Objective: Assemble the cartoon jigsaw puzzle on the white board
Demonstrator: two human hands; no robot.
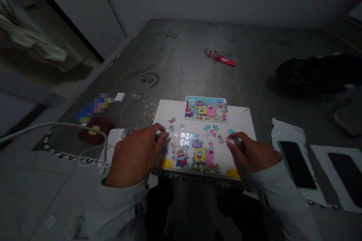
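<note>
A partly joined cartoon jigsaw puzzle lies at the front of a white board, with loose puzzle pieces scattered around it. My right hand is at the board's right side, thumb and forefinger closed on a small pink puzzle piece. Over the left edge of the board is my left hand, its thumb and forefinger curled close together. Whatever may be between those fingertips is too small to make out. A printed picture card showing the same characters rests at the board's back.
On the grey patterned tabletop, a red packet lies farther back. A dark bag sits at right, above two phones. At left are a white cable, a white charger, a brown item and a clear round lid.
</note>
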